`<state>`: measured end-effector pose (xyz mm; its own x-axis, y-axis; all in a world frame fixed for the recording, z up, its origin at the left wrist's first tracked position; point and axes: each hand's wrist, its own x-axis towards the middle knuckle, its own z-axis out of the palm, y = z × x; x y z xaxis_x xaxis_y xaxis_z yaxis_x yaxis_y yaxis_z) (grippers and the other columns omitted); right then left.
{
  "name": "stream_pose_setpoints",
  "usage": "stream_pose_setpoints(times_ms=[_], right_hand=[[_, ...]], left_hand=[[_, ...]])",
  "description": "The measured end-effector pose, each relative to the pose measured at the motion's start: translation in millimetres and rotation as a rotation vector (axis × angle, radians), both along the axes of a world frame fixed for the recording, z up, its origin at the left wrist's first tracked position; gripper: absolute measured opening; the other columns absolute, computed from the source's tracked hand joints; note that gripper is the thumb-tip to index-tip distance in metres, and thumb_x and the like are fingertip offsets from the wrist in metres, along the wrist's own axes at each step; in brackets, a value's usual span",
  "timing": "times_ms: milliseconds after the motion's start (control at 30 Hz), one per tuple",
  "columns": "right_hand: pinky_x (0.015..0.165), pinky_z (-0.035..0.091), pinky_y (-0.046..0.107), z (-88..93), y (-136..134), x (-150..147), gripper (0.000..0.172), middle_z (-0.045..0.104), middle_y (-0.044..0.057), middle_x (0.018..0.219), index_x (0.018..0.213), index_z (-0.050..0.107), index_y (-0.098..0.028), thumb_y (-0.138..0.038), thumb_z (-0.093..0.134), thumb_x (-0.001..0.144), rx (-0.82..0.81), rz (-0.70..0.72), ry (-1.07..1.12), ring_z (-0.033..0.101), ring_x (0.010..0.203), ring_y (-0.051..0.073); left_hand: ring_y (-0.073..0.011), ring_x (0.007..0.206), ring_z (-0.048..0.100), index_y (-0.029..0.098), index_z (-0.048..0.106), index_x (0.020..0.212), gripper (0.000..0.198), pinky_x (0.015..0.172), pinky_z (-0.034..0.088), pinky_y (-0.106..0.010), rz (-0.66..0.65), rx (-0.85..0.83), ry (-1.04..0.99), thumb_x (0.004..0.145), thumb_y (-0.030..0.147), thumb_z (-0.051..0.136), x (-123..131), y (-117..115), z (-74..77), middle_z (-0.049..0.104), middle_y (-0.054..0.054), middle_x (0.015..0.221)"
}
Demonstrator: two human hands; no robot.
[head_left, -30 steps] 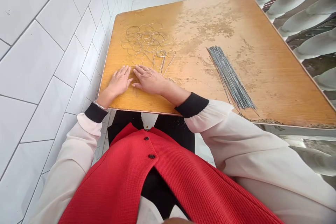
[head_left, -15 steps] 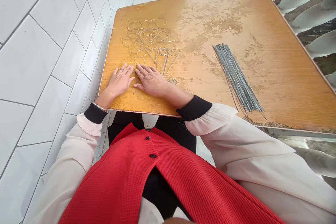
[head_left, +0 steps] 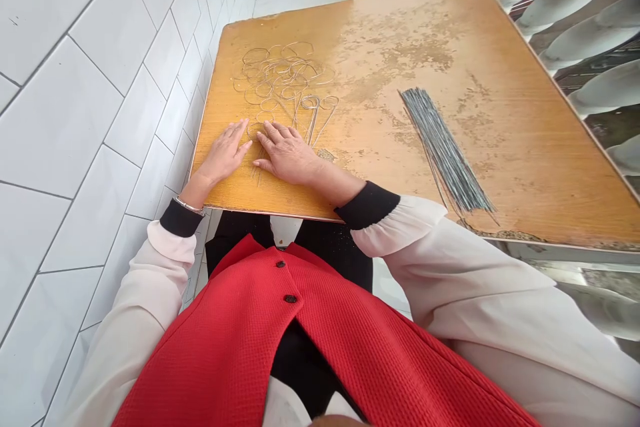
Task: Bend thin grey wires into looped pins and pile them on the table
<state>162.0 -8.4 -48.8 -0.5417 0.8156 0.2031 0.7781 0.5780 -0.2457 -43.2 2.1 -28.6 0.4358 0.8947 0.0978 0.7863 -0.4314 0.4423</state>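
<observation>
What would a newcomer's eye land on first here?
Probably the bright red textured garment filling the bottom centre. Next might come the bundle of straight grey metal wires on the right half of the worn orange-brown wooden table, then the tangle of thin looped wires beyond the left hand and right hand.

A dark-buttoned red vest (head_left: 215, 340) is worn with white, black-cuffed sleeves (head_left: 475, 267) and a silvery bangle (head_left: 188, 205).
</observation>
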Motion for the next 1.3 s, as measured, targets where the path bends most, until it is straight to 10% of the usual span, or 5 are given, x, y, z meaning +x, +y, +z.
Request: stream_pose_setpoints(times_ms=[267,567,1300], right_hand=[[0.096,0.055,0.044,28.3,-48,52,0.035,0.072,0.018,0.122,0.11,0.076,-0.012,-0.025,0.045,0.099,0.02,-0.034,0.083,0.069,0.11,0.031],[0.076,0.043,0.041,43.6,-54,182,0.018,0.075,0.022,0.106,0.095,0.08,-0.012,-0.018,0.065,0.087,-0.03,-0.907,-0.074,0.067,0.096,0.03],[0.075,0.042,0.041,68.4,-34,160,0.031,0.069,0.035,0.116,0.111,0.074,0.009,-0.003,0.062,0.086,-0.424,-0.994,-0.46,0.065,0.12,0.037]], left_hand=[[-0.0276,0.136,0.057,0.017,0.063,0.126,0.033,0.119,0.042,-0.048,0.089,0.312,-0.057,0.1,0.032,0.05,7,-53,-1.9,0.063,-0.015,0.142],[-0.023,0.098,0.066,0.02,0.07,0.096,0.011,0.091,0.056,-0.04,0.096,0.369,-0.131,0.092,0.019,0.059,22,-87,-23.6,0.071,-0.008,0.102],[-0.0202,0.106,0.07,0.018,0.069,0.106,0.018,0.086,0.062,-0.033,0.053,0.255,-0.287,0.097,0.023,0.054,28,-85,-28.3,0.073,-0.01,0.113]])
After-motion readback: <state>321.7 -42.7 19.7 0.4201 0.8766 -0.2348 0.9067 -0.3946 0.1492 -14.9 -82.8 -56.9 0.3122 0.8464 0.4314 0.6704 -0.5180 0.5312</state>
